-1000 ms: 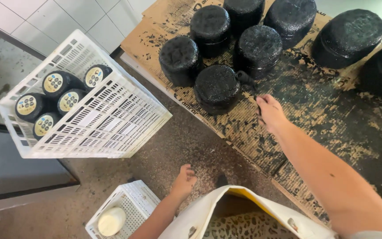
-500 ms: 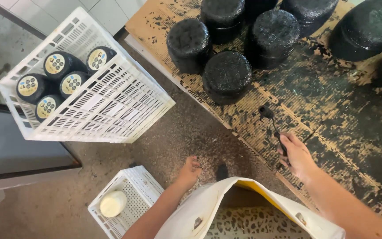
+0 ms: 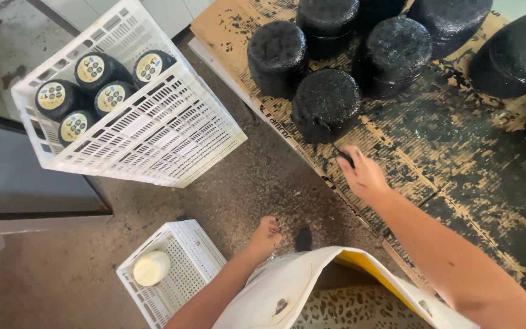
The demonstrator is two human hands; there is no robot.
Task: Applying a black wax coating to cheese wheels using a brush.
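Observation:
Several black coated wheels stand on a stained cardboard sheet (image 3: 458,152) at the upper right. The nearest black wheel (image 3: 326,103) sits close to the cardboard's edge. My right hand (image 3: 365,176) reaches over the cardboard just below that wheel, its fingers closed on a small dark tool (image 3: 344,157) whose tip lies near the wheel's base. My left hand (image 3: 266,234) hangs low over the floor with its fingers curled and nothing in it, next to my pale apron (image 3: 287,286).
A large white slatted crate (image 3: 153,140) leans tilted at the left, with several black round-labelled wheels inside. A small white crate (image 3: 184,262) on the floor holds one pale round (image 3: 151,268). A dark low surface lies at the far left.
My right hand drew back from the nearest wheel towards me, then moved forward again to its base. The left hand stayed low by the apron.

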